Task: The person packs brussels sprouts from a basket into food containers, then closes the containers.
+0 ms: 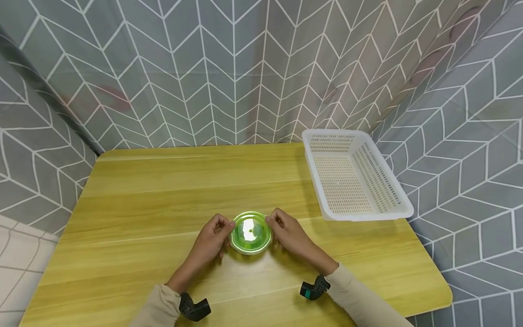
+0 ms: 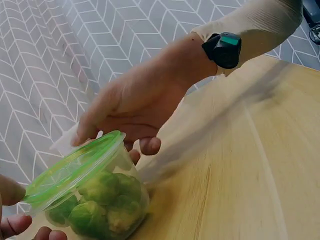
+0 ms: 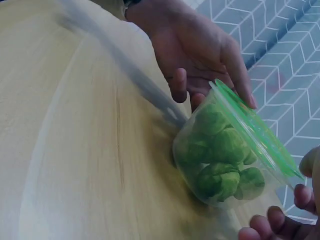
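Note:
A round clear plastic tub (image 2: pixel 141 212) with a green see-through lid (image 1: pixel 250 232) stands on the wooden table, and whole Brussels sprouts (image 3: pixel 225 150) fill much of it. My left hand (image 1: pixel 211 237) pinches the lid's rim on the left, thumb on top and forefinger beneath. On the opposite side my right hand (image 1: pixel 291 234) pinches the rim likewise. The other fingers of both hands curl loosely below the lid, beside the tub's wall. All around, the lid sits over the tub's mouth.
A white plastic basket (image 1: pixel 323 190) with slotted sides stands at the table's back right corner. The yellow wooden table (image 1: pixel 163 190) ends at grey patterned curtains (image 1: pixel 212 81) behind and at the sides. Each wrist carries a black camera (image 1: pixel 195 309).

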Demonstrator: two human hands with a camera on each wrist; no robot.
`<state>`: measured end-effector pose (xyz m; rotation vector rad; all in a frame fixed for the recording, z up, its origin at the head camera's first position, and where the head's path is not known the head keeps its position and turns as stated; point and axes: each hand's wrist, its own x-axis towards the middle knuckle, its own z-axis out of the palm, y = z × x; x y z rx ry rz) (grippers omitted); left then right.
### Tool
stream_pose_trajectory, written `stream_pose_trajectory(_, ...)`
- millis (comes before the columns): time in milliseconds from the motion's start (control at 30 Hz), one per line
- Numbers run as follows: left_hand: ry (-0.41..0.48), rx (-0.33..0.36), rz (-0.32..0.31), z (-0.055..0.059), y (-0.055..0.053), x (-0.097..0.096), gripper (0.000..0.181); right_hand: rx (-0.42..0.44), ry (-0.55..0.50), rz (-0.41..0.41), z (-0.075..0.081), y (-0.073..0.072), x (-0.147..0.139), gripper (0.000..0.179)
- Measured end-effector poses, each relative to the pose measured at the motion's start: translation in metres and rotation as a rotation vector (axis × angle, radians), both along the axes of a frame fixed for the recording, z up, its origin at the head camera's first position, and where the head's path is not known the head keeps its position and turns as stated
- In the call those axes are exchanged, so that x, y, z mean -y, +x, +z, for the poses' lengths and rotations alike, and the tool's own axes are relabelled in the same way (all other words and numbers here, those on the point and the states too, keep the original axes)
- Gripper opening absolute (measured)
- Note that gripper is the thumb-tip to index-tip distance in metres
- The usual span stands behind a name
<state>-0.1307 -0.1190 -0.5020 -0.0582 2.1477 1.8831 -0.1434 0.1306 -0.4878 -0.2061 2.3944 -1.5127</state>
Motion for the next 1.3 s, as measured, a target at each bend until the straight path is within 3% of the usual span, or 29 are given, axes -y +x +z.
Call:
stream_pose_trajectory(100,0.076,0.054,0.002,0.0,-0.002,-0.002,0.029,-0.043,0.002,-0.007,-0.001,-0.001,0.002,0.031)
stream_pose_trajectory(200,0.149,0.124,-0.022,-0.001,-0.003,-0.001,0.024,-0.006,-0.01,0.004,-0.002,0.0,0.002,0.034)
stream_pose_trajectory(267,0.136,0.138,-0.038,-0.003,-0.001,-0.001,0.025,0.036,-0.012,0.013,-0.002,0.002,0.002,0.038)
stream_pose_trajectory(367,0.027,0.093,-0.077,-0.006,0.003,-0.002,0.033,0.083,0.0,0.024,-0.004,0.008,0.002,0.047)
stream_pose_trajectory(467,-0.077,0.019,-0.112,-0.007,0.007,-0.002,0.042,0.068,-0.026,0.031,-0.009,0.011,0.005,0.053)
stream_pose_trajectory(667,-0.101,-0.081,-0.135,-0.006,0.007,-0.003,0.042,-0.05,-0.062,0.023,-0.017,0.011,0.011,0.05)
stream_pose_trajectory(800,-0.072,-0.085,-0.129,-0.01,0.008,-0.004,0.043,-0.059,-0.065,0.029,-0.02,0.011,0.01,0.049)
stream_pose_trajectory(1067,-0.043,-0.053,-0.075,-0.016,0.009,-0.004,0.05,0.043,-0.122,0.013,-0.026,0.007,0.004,0.06)
stream_pose_trajectory(1233,-0.093,-0.01,-0.032,-0.017,0.011,0.004,0.056,0.082,-0.19,-0.007,-0.034,0.001,0.001,0.07)
stream_pose_trajectory(1300,-0.156,-0.043,-0.019,-0.015,0.009,0.009,0.055,0.058,-0.196,-0.048,-0.034,-0.002,0.0,0.066)
